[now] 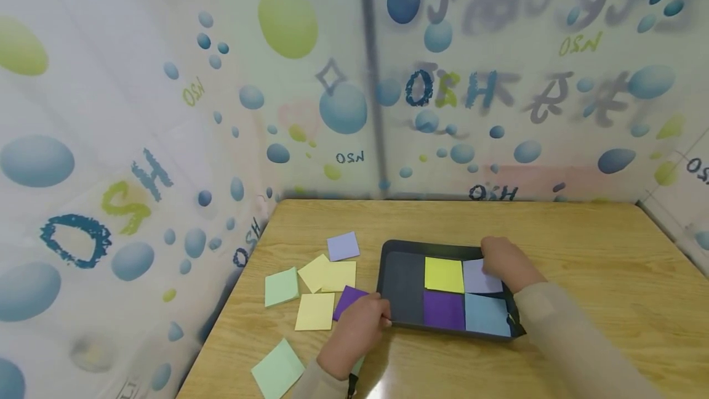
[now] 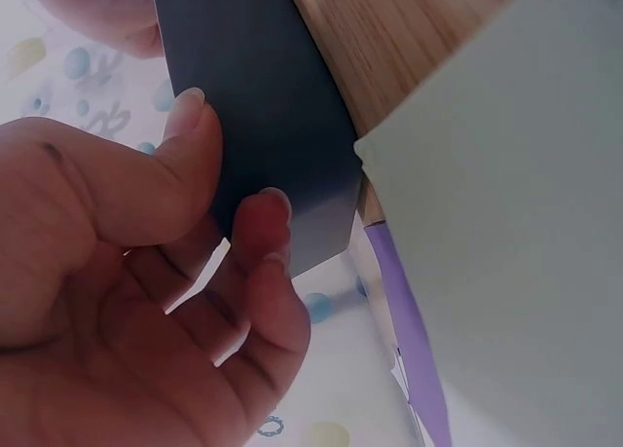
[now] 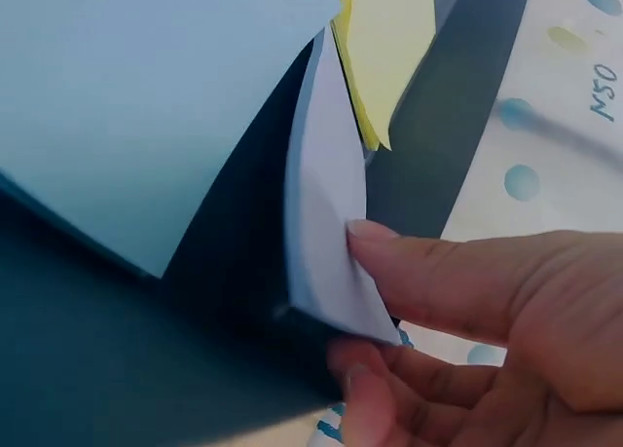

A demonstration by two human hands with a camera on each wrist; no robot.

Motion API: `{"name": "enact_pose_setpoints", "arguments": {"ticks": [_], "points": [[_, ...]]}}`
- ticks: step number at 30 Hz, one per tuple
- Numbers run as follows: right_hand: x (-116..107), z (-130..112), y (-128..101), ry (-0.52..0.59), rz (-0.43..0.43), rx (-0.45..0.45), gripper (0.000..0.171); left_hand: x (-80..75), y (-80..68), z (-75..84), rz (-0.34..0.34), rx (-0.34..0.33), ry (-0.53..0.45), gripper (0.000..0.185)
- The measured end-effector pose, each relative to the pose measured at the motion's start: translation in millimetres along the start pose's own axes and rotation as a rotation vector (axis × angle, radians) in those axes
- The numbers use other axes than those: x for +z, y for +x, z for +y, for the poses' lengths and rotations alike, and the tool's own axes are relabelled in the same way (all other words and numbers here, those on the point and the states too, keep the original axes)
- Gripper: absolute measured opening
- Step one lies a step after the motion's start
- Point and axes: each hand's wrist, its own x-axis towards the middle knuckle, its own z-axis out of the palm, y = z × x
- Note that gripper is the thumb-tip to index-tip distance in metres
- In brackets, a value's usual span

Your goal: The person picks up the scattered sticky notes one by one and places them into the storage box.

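the black tray sits on the wooden table, right of the loose paper squares; the left hand pinches its near left rim between thumb and fingers; the right hand rests at the tray's far right corner, thumb and curled fingers pinching the lavender square; beside it in the tray lie a yellow-green square, a purple square and a light blue square.
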Motion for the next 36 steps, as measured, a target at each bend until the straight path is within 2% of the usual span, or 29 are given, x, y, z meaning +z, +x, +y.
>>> {"name": "enact_pose_setpoints", "arguments": {"ticks": [9,14,22,31,34,36], "points": [[8,0,4,-0.109,0.017,0.022,0.035,2.3,0.4,-0.2,0.003,-0.002,0.002,0.017],[10,1,5,-0.116,0.037,0.022,0.039,1.6,0.2,0.0,0.006,0.003,-0.001,0.017],[11,-4,3,-0.158,0.046,0.018,0.024,-1.3,-0.6,1.8,-0.008,-0.004,0.000,0.016],[14,-10,0,-0.206,0.095,0.030,0.020,-0.8,-1.8,1.3,-0.003,-0.016,0.006,0.017],[13,-7,2,-0.192,0.102,0.025,0.023,-1.0,-1.8,0.8,-0.007,-0.014,0.003,0.017],[11,-4,2,-0.144,0.085,0.025,0.029,-1.4,-1.7,0.2,-0.011,-0.013,-0.003,0.017]]}}
